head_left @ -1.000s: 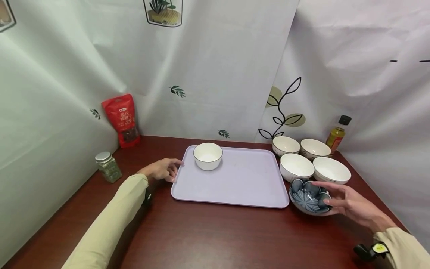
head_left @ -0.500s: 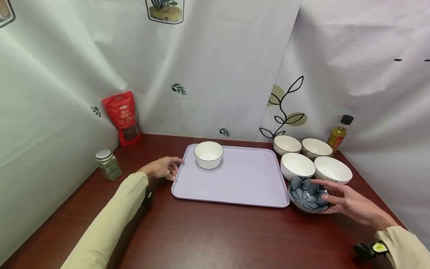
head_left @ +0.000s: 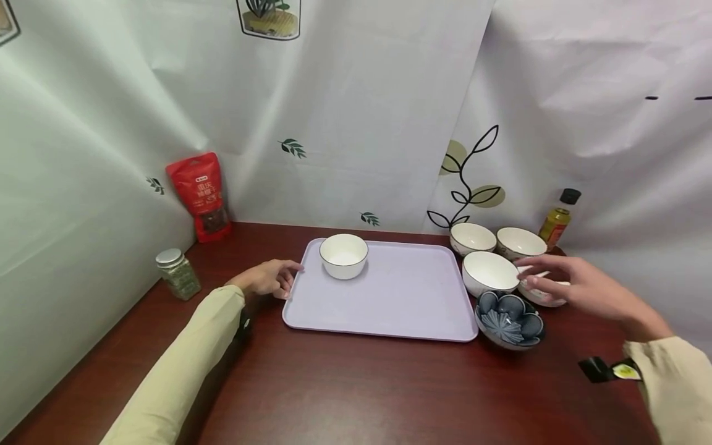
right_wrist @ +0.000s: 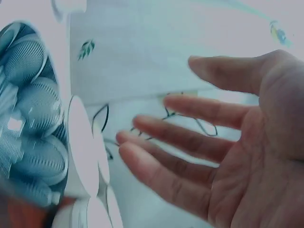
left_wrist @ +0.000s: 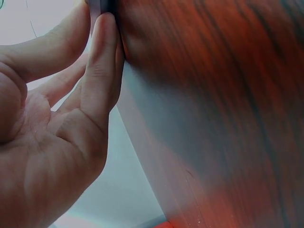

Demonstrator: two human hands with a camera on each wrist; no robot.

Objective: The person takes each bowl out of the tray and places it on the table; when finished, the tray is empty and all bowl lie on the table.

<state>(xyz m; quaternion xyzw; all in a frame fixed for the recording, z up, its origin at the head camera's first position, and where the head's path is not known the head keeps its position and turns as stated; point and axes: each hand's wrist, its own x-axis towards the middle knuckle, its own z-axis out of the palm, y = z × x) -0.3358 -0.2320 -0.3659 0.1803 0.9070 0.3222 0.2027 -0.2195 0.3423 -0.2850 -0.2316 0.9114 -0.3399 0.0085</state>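
Observation:
My left hand (head_left: 268, 279) holds the left rim of a pale lilac tray (head_left: 411, 293); in the left wrist view its thumb and fingertips meet at the tray's edge. A white bowl (head_left: 343, 256) with a dark rim line sits on the tray's far left part. On the right, a blue flower-shaped bowl (head_left: 508, 321) stands on the table beside the tray's near right corner. My right hand (head_left: 581, 287) hovers behind and right of it, palm empty and fingers spread. It partly covers a white bowl (head_left: 547, 299) in the head view.
Three more white bowls cluster by the tray's right side, the nearest one (head_left: 491, 273) behind the blue bowl. An oil bottle (head_left: 555, 225) stands at the back right corner. At the left are a red pouch (head_left: 203, 194) and a glass jar (head_left: 180, 278) of green flakes.
My right hand has let go of the blue bowl and lifted up and back over the white bowls. The left hand and tray stay in place.

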